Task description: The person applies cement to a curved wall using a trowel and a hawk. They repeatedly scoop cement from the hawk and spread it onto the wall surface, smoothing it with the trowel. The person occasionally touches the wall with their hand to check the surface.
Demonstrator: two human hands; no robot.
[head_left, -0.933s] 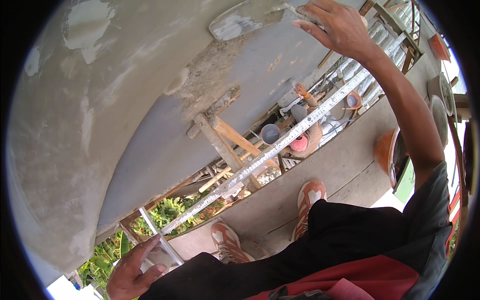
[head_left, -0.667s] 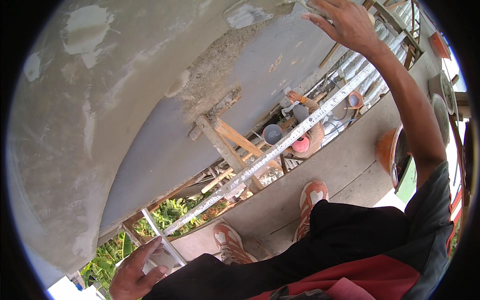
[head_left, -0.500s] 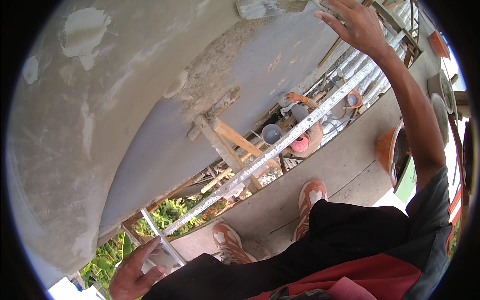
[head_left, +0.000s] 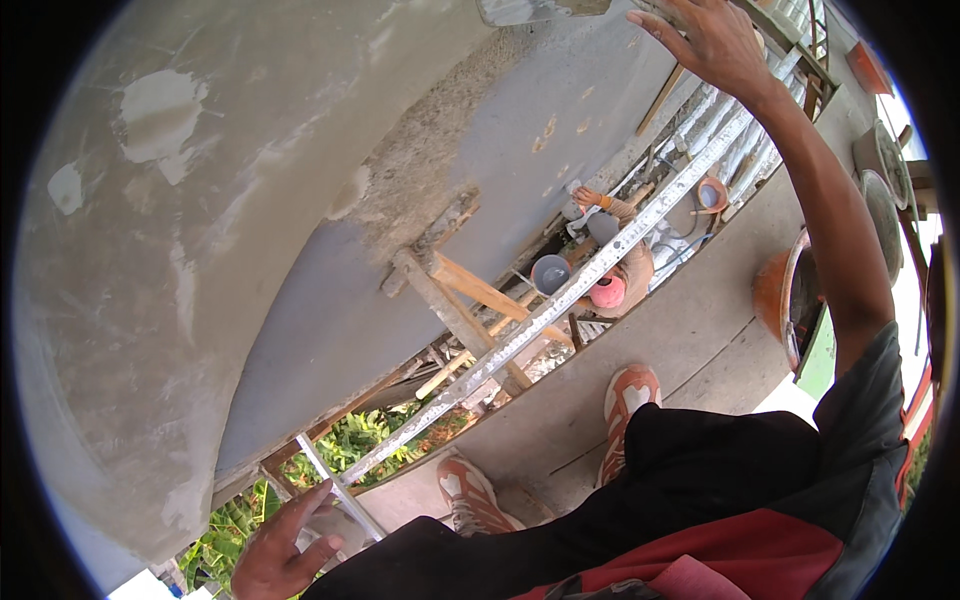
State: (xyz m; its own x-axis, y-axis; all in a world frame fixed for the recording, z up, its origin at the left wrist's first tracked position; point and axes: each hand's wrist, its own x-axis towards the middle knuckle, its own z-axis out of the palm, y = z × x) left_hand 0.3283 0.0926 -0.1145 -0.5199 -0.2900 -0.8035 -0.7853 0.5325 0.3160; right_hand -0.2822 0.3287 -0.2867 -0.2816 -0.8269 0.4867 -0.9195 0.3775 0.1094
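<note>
Though the trowel (head_left: 540,9) is cropped, the right hand (head_left: 718,42) clamps it; the left hand (head_left: 272,556) gapes. The lower edge cuts it.

Grey sleeve (head_left: 868,390), red panel (head_left: 730,555), black trousers (head_left: 710,450), orange-and-white shoes (head_left: 634,385)

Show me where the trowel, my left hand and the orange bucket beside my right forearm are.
Trowel (head_left: 543,10): head view, on the flat blade at the top edge.
Left hand (head_left: 272,555): head view, on the back of the hand.
Orange bucket (head_left: 771,295): head view, on its outer wall.
</note>
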